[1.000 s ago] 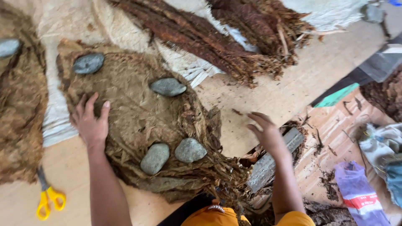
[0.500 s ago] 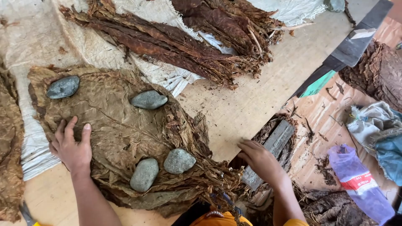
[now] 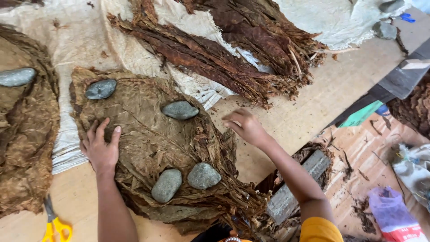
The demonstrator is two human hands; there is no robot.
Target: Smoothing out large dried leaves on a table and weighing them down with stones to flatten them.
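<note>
A flat stack of dried brown leaves [image 3: 148, 134] lies on the wooden table, weighted by several grey stones, among them one at the top left [image 3: 101, 88], one in the middle [image 3: 180, 110] and two near the front [image 3: 166, 185]. My left hand [image 3: 101, 148] rests palm down with fingers spread on the stack's left side. My right hand [image 3: 244, 126] hovers over the bare table just right of the stack, fingers loosely curled, holding nothing.
Dark reddish-brown leaf bundles [image 3: 210, 54] lie on white cloth [image 3: 67, 40] at the back. Another leaf pile with a stone [image 3: 18, 76] sits at the left. Yellow-handled scissors [image 3: 54, 224] lie at the front left. A wooden block [image 3: 295, 188] and plastic bags [image 3: 392, 215] are below the table edge.
My right hand has lifted from beside the wooden block below the table edge up over the tabletop next to the stack. My left hand stays pressed on the leaves.
</note>
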